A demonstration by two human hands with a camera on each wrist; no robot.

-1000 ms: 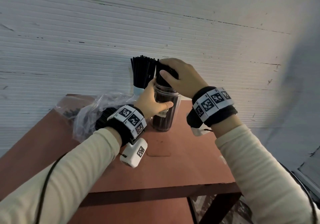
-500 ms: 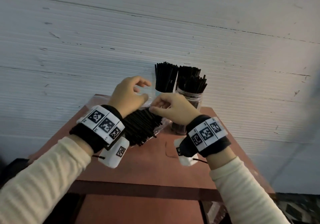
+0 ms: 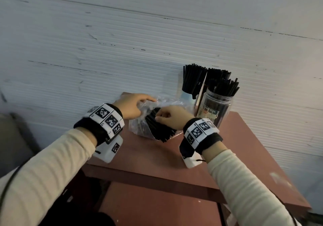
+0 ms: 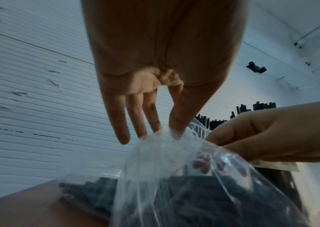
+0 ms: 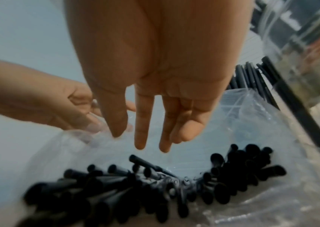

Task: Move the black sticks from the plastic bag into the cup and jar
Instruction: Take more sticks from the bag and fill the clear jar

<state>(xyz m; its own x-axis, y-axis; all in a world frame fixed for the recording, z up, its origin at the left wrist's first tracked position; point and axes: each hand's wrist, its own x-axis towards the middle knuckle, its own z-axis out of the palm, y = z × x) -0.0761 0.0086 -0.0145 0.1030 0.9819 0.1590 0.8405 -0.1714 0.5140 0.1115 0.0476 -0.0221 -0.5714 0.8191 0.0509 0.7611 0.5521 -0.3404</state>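
Left hand [image 4: 155,98] pinches the bag [image 3: 139,126] mouth up, evidently to hold it wide, while the slack right hand [image 5: 151,95], grasping nothing, reaches over the sticks [image 5: 135,188] inside; cup [image 3: 187,97] and jar [image 3: 215,110] stand packed just beside.

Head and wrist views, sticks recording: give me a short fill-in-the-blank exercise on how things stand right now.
1. The left hand pinches the edge of the clear ____.
2. The right hand reaches into the plastic bag toward the loose black ____.
3. The clear jar and the cup both hold sticks standing ____.
4. Everything sits on a reddish-brown ____.

Missing words: plastic bag; sticks; upright; table
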